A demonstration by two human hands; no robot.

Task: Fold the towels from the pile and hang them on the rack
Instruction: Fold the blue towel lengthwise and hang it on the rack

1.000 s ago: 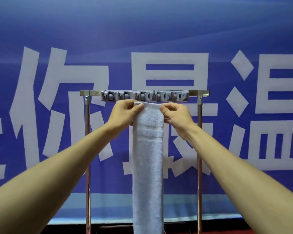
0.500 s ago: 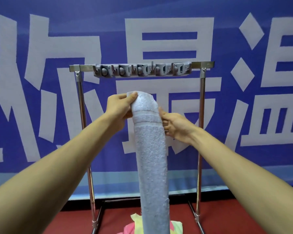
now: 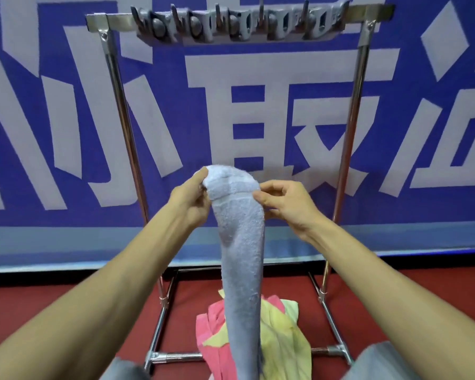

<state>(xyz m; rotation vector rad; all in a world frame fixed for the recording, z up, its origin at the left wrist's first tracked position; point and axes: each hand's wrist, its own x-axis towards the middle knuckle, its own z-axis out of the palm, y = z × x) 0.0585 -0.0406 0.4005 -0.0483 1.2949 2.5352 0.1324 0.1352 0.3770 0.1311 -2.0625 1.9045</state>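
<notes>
1. One heap of pink and yellow cloth towels (image 3: 283, 335), on the floor inside the rack base.
2. One pale grey terry towel (image 3: 242, 242), folded into a long strip, long axis vertical; top end gripped by left hand (image 3: 188, 198), edge pinched by right hand (image 3: 283, 204).
3. One steel rack, hook bar (image 3: 239, 23) above and beyond both hands, equally far from each.

The red floor (image 3: 66, 303) is being stood upon by the chrome rack (image 3: 331, 322), its base bars being borne flat. A pile of pink and yellow towels (image 3: 283, 333) is being carried within that base, the front crossbar (image 3: 176, 357) being hidden midway.
</notes>
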